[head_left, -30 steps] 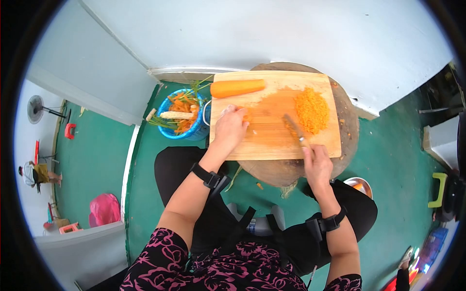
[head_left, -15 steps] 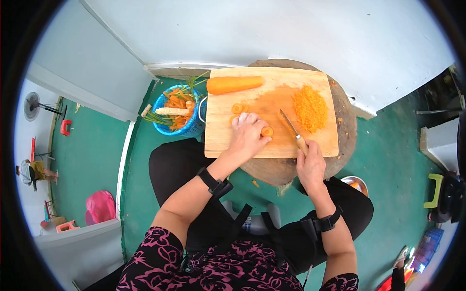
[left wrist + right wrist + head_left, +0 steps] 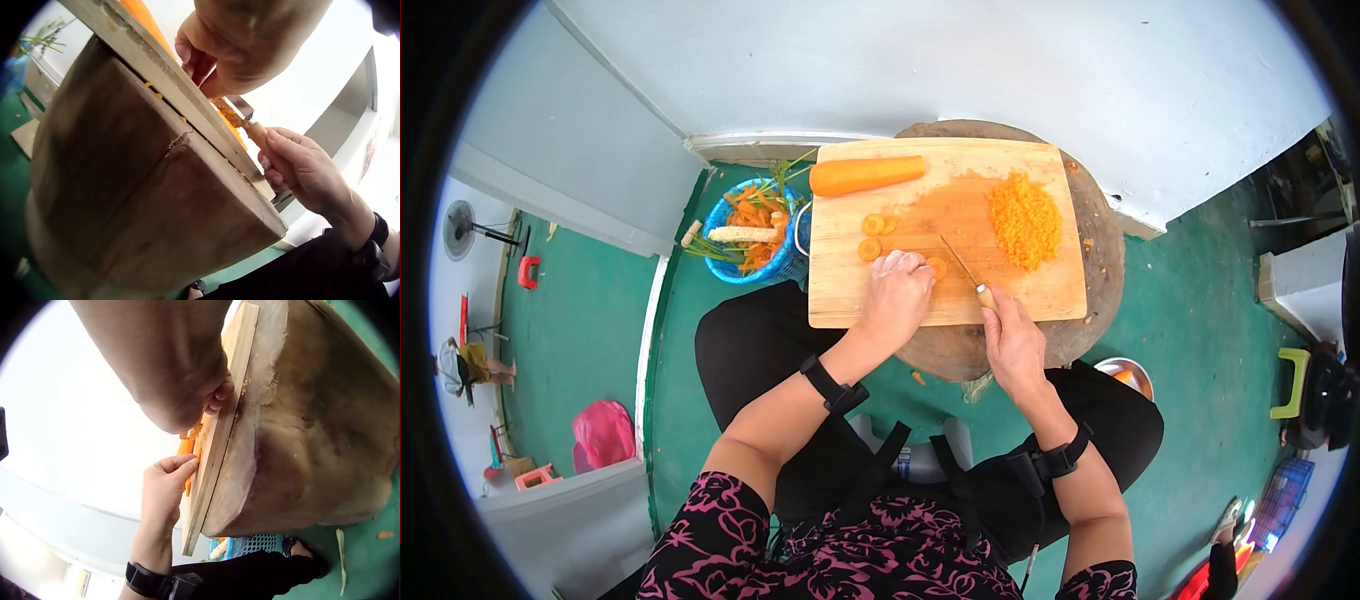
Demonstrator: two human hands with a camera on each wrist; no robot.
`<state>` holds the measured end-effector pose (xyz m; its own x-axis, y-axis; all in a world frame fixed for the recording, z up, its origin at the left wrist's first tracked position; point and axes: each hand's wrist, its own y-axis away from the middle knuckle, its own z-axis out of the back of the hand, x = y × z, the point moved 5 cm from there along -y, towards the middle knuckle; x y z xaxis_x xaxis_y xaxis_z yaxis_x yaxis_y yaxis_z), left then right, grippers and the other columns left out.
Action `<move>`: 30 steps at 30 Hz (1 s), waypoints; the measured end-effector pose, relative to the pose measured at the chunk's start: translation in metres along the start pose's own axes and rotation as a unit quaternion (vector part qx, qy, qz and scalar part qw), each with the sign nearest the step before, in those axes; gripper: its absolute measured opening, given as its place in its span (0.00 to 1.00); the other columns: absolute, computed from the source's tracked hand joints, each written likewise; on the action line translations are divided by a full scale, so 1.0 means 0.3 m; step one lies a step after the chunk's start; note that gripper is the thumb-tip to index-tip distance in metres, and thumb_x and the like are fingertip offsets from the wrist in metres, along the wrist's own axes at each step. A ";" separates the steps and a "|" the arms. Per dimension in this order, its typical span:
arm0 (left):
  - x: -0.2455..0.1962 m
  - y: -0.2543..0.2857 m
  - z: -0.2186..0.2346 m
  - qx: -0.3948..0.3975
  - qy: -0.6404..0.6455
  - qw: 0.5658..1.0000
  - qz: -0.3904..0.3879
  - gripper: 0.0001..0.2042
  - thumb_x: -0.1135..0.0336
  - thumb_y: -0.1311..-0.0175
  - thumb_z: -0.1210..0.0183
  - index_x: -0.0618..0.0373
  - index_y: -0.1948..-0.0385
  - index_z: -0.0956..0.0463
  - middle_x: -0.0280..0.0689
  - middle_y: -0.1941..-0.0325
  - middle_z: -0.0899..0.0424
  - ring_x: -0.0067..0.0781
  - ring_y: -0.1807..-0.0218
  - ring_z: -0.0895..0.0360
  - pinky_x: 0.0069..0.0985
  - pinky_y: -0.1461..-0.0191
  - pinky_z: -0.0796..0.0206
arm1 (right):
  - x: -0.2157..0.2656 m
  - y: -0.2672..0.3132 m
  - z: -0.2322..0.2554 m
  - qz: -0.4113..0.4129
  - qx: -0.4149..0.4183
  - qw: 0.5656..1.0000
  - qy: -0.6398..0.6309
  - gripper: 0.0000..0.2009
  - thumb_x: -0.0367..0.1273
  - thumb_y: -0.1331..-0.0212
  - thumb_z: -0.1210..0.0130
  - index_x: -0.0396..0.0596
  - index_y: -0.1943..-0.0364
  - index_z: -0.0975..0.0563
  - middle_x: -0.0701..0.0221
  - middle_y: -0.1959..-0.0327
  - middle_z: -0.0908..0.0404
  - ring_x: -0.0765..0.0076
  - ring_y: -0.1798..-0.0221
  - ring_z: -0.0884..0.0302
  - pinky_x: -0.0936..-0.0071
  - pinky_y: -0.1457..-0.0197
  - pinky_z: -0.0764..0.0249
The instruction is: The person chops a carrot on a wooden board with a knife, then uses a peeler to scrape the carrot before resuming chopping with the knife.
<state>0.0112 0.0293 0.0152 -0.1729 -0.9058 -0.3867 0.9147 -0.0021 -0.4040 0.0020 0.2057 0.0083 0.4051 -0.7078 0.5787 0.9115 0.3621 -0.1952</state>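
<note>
A carrot slice [image 3: 937, 267] lies near the middle of the cutting board [image 3: 835, 305], its edge pinched between the thumb and forefinger of the left hand [image 3: 897, 295]. Just beside it slants the knife [image 3: 985, 296], its handle wrapped by the curled fingers of the right hand [image 3: 1014, 345]; I cannot tell whether the blade touches the board. Three loose slices [image 3: 870, 249] sit beyond the left hand, a mound of chopped carrot [image 3: 1025, 222] to the right, a larger carrot [image 3: 867, 176] along the far edge. The step looks like cutting slices smaller; the next move calls for a steady slice and fingertips clear of the edge.
</note>
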 end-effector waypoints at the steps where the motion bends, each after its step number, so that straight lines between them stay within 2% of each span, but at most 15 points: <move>1: 0.002 0.003 -0.006 -0.008 -0.005 1.000 -0.011 0.05 0.71 0.50 0.39 0.57 0.72 0.19 0.36 0.66 0.20 0.39 0.59 0.25 0.36 0.57 0.36 | 0.008 0.000 0.002 0.004 0.000 1.000 -0.008 0.16 0.37 0.37 0.52 0.47 0.47 0.29 0.59 0.61 0.22 0.47 0.62 0.22 0.56 0.61 0.25; 8: -0.002 0.012 -0.014 -0.028 -0.013 0.998 -0.046 0.04 0.71 0.48 0.42 0.58 0.72 0.19 0.38 0.66 0.20 0.41 0.61 0.25 0.35 0.59 0.34 | 0.013 0.001 -0.014 0.019 0.000 1.000 0.007 0.16 0.36 0.38 0.50 0.47 0.47 0.27 0.59 0.67 0.22 0.50 0.66 0.22 0.59 0.65 0.25; 16: 0.003 0.007 -0.004 -0.032 0.032 0.998 -0.042 0.05 0.74 0.50 0.41 0.61 0.72 0.19 0.41 0.65 0.19 0.42 0.61 0.24 0.34 0.57 0.32 | 0.017 -0.005 -0.017 0.030 -0.001 0.999 0.025 0.17 0.36 0.38 0.49 0.47 0.46 0.27 0.61 0.70 0.23 0.52 0.69 0.22 0.60 0.67 0.25; 22: 0.008 0.010 -0.005 -0.036 0.059 0.997 -0.037 0.05 0.75 0.51 0.41 0.62 0.72 0.20 0.42 0.64 0.19 0.44 0.60 0.24 0.33 0.56 0.31 | 0.020 -0.002 -0.021 0.011 0.016 0.999 0.041 0.17 0.36 0.38 0.49 0.48 0.46 0.27 0.62 0.69 0.23 0.53 0.69 0.22 0.60 0.67 0.25; 25: 0.005 0.009 -0.002 -0.043 0.063 0.996 -0.039 0.05 0.75 0.51 0.40 0.62 0.71 0.20 0.42 0.64 0.20 0.44 0.60 0.24 0.33 0.56 0.31 | 0.001 0.004 -0.029 0.030 -0.035 0.999 -0.020 0.17 0.36 0.37 0.50 0.49 0.45 0.27 0.62 0.68 0.22 0.52 0.68 0.21 0.60 0.66 0.24; 30: 0.007 0.008 -0.004 -0.038 0.069 0.996 -0.041 0.05 0.75 0.50 0.41 0.63 0.71 0.20 0.41 0.65 0.21 0.44 0.61 0.25 0.34 0.56 0.32 | 0.010 0.003 -0.027 0.025 -0.013 1.000 -0.005 0.17 0.36 0.37 0.49 0.49 0.45 0.27 0.62 0.67 0.21 0.52 0.67 0.21 0.60 0.66 0.24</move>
<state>0.0126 0.0278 0.0124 -0.2990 -0.8368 -0.4587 0.8663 -0.0364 -0.4982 0.0045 0.1991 0.0036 0.4504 -0.6829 0.5752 0.8913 0.3812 -0.2454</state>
